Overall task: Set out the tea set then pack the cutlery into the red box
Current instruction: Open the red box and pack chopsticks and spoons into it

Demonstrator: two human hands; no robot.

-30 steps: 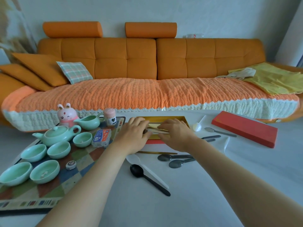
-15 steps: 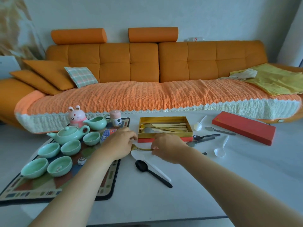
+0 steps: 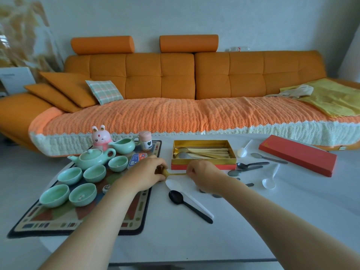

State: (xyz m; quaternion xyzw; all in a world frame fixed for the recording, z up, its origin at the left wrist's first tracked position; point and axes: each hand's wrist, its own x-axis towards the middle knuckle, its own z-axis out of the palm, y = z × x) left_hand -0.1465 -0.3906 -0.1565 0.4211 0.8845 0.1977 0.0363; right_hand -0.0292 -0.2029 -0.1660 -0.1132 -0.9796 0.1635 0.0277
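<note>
Nearest: black spoon (image 3: 176,196) and white spoon (image 3: 173,185) side by side on the table (image 3: 253,221). Just beyond, both hands on one gold spoon (image 3: 171,173): left hand (image 3: 145,173) fingers curled round the bowl end, right hand (image 3: 204,175) pinching the handle end. Spoon is just in front of the red box (image 3: 179,167), outside it. Box open, gold cutlery lying lengthwise inside. Teapot (image 3: 91,157) and cups (image 3: 54,195) on the mat (image 3: 78,221), left. Red lid (image 3: 298,154) far right.
</note>
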